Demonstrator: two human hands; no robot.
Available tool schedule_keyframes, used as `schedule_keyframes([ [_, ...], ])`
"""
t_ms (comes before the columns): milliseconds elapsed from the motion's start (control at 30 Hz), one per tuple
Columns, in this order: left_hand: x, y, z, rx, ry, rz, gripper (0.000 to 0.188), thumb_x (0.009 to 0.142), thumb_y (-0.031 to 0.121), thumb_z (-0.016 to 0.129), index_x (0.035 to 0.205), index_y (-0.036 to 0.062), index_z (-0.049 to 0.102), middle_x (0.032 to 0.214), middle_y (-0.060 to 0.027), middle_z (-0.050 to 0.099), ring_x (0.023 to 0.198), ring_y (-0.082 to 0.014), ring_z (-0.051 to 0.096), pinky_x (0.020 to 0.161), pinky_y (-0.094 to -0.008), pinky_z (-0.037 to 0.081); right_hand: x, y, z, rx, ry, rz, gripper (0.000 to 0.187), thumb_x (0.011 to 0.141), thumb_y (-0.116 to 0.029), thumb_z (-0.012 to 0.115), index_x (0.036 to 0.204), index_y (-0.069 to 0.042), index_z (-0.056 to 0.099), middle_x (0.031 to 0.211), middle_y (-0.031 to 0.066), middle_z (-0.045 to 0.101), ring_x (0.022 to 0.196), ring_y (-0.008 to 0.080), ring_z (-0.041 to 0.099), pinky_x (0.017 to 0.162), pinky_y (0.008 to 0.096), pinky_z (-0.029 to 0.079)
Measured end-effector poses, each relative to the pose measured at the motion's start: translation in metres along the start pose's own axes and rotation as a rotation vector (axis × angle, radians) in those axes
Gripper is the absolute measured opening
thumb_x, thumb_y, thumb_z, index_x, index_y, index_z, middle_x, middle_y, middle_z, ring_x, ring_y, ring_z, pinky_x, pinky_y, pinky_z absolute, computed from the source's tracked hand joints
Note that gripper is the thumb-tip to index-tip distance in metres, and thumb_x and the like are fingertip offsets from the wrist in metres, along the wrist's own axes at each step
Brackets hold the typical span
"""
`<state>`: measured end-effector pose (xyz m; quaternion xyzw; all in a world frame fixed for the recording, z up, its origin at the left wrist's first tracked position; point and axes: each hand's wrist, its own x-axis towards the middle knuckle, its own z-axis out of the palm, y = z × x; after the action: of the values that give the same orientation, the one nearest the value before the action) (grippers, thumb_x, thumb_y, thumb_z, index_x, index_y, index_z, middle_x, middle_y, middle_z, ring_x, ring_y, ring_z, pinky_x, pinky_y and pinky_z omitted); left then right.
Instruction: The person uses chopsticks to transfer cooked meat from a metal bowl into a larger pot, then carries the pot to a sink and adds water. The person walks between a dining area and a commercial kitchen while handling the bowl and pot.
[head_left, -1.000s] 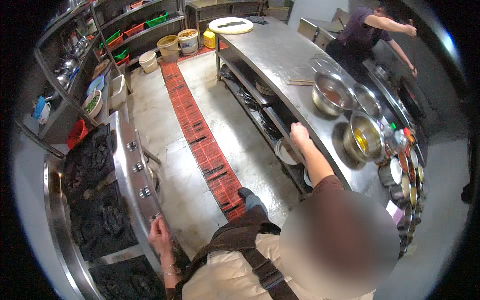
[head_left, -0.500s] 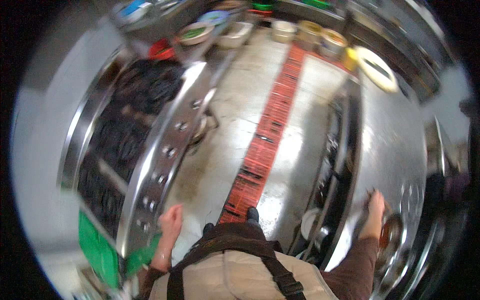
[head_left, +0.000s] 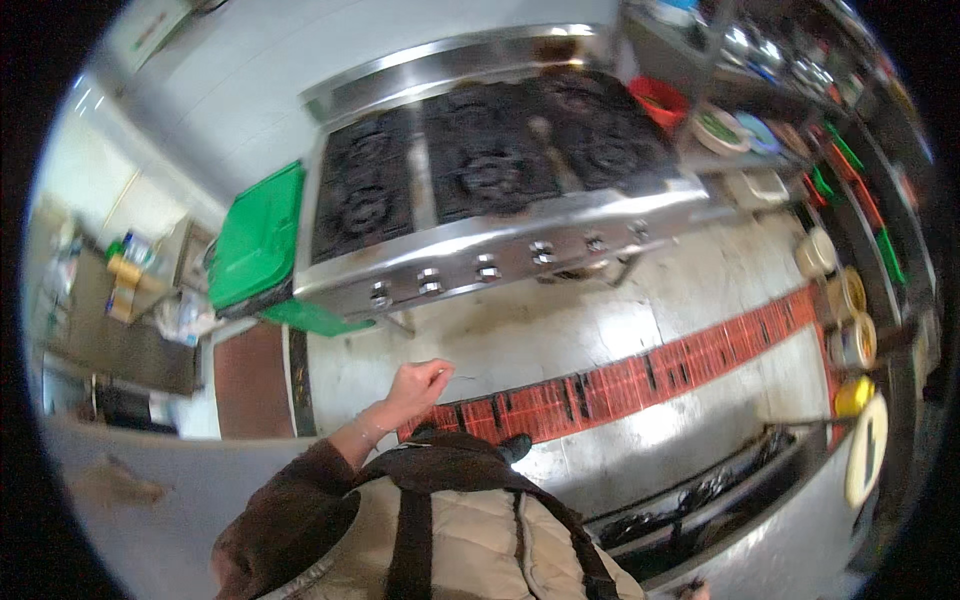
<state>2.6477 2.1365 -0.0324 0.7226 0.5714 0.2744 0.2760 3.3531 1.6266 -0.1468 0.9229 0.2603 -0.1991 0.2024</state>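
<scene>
Head view: the left hand (head_left: 418,388) hangs over the floor, fingers loosely curled toward the thumb; a thin dark line runs out beside the fingertips, and whether it is held cannot be told. Of the right hand (head_left: 698,592) only a sliver shows at the lower edge, beside the steel table (head_left: 780,545), so how far it is open and what it holds cannot be told. The red floor grating (head_left: 600,400) lies nearest the left hand and runs off to the right, past the dark shoe (head_left: 515,446); the steel table lies along the lower right. On the bench at far left, a clear bottle (head_left: 137,247) stands among packages (head_left: 125,285), any print on them too blurred to read. Just beside the stove (head_left: 480,250) is a green bin (head_left: 258,240), its lid down. Beyond the stove's other end, a red bowl (head_left: 658,102) has something dark green inside, a white basin (head_left: 705,140) holds green pieces, and a blue dish (head_left: 758,133) sits next to it, above a white rectangular tub (head_left: 757,190). On the floor at the right, a white bucket (head_left: 815,252), a tan bucket (head_left: 846,294) and another pale bucket (head_left: 853,342) stand in a row, contents unclear, then a yellow jug (head_left: 853,397) near the round board (head_left: 864,470), which bears a dark strip.
</scene>
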Motion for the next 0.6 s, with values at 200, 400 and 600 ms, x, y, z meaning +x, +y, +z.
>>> schedule_keyframes([
  [200,-0.038,-0.032,-0.046,0.036,0.131,-0.064,0.011,0.087,0.016,0.059,0.091,0.0067,0.065,0.066,-0.0128,0.063,0.054,-0.0258,0.061,0.052,-0.0346,0.049,0.023,-0.220,-0.172,-0.264,-0.166,-0.222,0.051,0.082,-0.049,0.061,0.117,-0.012,0.064,0.111,0.0293,0.059,0.112,0.0235,0.058,0.096,0.0384,0.044],
  [400,-0.104,-0.089,-0.101,-0.066,0.380,-0.167,0.014,0.088,0.014,0.060,0.096,0.0042,0.066,0.058,-0.0098,0.057,0.048,-0.0138,0.053,0.046,-0.0290,0.044,-0.122,-0.590,-0.309,1.304,0.132,-0.817,0.027,0.090,-0.030,0.060,0.085,-0.004,0.059,0.072,0.0003,0.052,0.062,0.0119,0.048,0.057,0.0256,0.043],
  [600,-0.153,-0.157,-0.186,-0.274,0.477,-0.381,0.016,0.089,0.016,0.058,0.099,0.0043,0.064,0.064,-0.0135,0.059,0.051,-0.0176,0.055,0.050,-0.0296,0.046,-0.432,-0.860,-0.272,1.672,-1.044,-1.112,0.027,0.094,-0.024,0.056,0.104,0.001,0.061,0.078,0.0041,0.062,0.064,0.0096,0.058,0.054,0.0175,0.047],
])
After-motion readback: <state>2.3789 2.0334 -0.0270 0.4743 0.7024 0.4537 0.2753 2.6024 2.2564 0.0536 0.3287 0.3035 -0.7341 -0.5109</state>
